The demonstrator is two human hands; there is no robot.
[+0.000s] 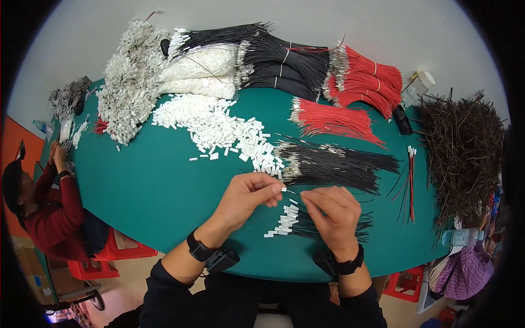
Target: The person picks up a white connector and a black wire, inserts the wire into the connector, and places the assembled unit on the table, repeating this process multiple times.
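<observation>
My left hand [243, 198] pinches a small white plastic connector housing [284, 189] between thumb and fingertips. Just to its right, my right hand [334, 212] has closed its thumb and forefinger on a thin wire, whose tip [292, 192] points at the housing; whether the two touch is too small to tell. Below both hands lies a row of black wires with white housings [287, 221] on their left ends. Beyond them rests a bundle of loose black wires [339, 164] with metal terminals. A pile of loose white housings [219, 128] spreads to the left.
The green table [164, 186] also carries red wire bundles [336, 120], tied black wire bundles [287, 63], bags of white pieces [199, 71], a heap of white-ended parts [131, 82] and a dark brown wire pile [465, 147]. Another person [52, 213] sits working at the far left.
</observation>
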